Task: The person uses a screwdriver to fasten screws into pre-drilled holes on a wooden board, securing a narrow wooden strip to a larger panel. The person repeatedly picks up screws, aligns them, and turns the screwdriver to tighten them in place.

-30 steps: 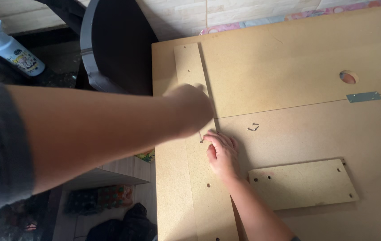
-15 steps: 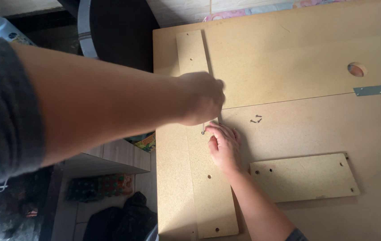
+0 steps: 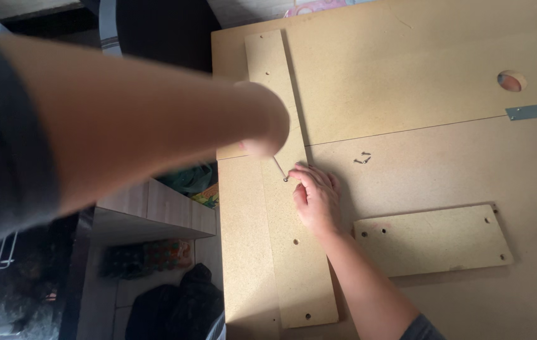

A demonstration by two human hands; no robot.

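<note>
My left hand (image 3: 261, 123) reaches in from the left, closed in a fist around a screwdriver whose thin metal shaft (image 3: 279, 169) slants down to a screw (image 3: 285, 179). The screw sits in a long narrow wooden strip (image 3: 293, 264) that lies on a large fibreboard panel (image 3: 419, 56). My right hand (image 3: 316, 200) rests flat on the strip and panel, its fingertips touching the screw at the screwdriver's tip.
Two or three loose screws (image 3: 361, 159) lie just right of my hands. A smaller drilled board (image 3: 432, 240) lies at the lower right. The panel has a round hole (image 3: 511, 80) and a metal plate (image 3: 531, 111). A low shelf (image 3: 149, 214) and dark clothes (image 3: 180, 308) sit left of the panel's edge.
My left fist has lifted a little off my right hand's fingers, so the screwdriver shaft now shows. My right hand has stayed at the screw.
</note>
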